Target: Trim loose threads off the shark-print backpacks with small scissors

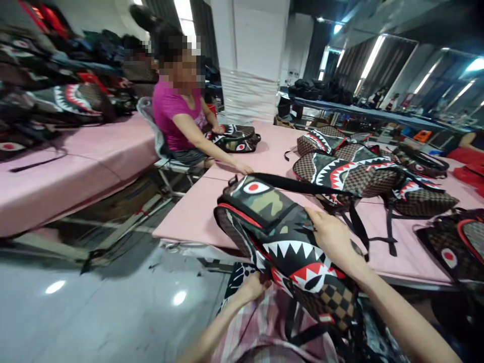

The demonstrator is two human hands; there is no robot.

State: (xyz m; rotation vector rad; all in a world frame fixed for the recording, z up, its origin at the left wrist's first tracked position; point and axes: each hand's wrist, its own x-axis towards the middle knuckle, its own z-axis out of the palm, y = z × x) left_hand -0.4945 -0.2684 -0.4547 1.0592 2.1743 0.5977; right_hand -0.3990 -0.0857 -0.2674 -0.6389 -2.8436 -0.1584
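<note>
A backpack (pixel 276 206) with camouflage, brown checks and a printed shark mouth lies tilted across the pink table's front edge and my lap. My left hand (pixel 255 286) grips its lower near side, below the teeth print, with the fingertips partly hidden. Across the upper right side of the pack, my right hand (pixel 333 234) closes on its edge. A small dark, pointed shape shows by the right fingertips; I cannot make out what it is. A black strap (pixel 302 184) runs over the far side of the pack.
Several similar backpacks (pixel 348 169) are heaped on the pink table (pixel 185 217), and another (pixel 448 252) lies at right. Across the table a seated person (pixel 177 116) handles a backpack (pixel 238 138). Another pink table (pixel 75 176) stands left beyond the floor gap.
</note>
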